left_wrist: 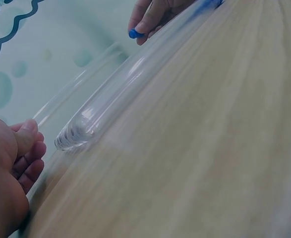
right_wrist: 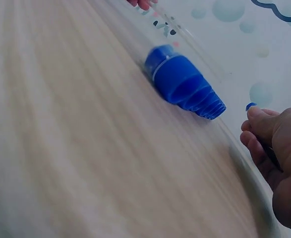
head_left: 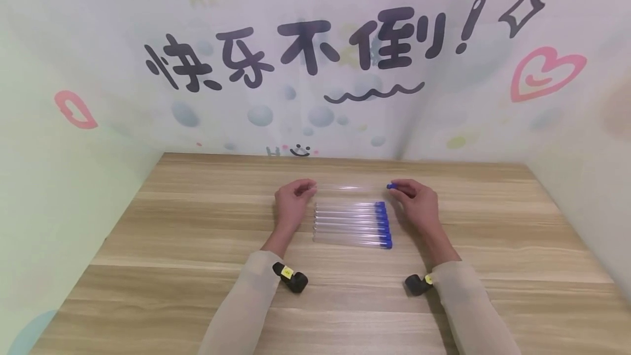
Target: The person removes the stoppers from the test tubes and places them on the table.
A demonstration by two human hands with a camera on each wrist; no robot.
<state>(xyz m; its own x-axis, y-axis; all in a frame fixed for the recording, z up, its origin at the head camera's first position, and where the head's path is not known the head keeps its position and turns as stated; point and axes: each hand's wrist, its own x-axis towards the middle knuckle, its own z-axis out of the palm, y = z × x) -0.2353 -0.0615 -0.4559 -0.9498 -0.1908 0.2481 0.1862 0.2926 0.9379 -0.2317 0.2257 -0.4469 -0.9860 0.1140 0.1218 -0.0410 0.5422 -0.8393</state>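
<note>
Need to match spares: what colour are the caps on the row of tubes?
The caps are blue, seen best in the right wrist view.

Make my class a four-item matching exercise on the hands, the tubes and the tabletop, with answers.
1. Left hand
2. Right hand
3. Row of blue-capped tubes
4. Tabletop

A. Pinches a small blue cap
B. Wood-grained, under everything else in the list
C. Pinches one end of an uncapped clear tube
D. Lying side by side between the two arms

Pairs: 1-C, 2-A, 3-D, 4-B
</note>
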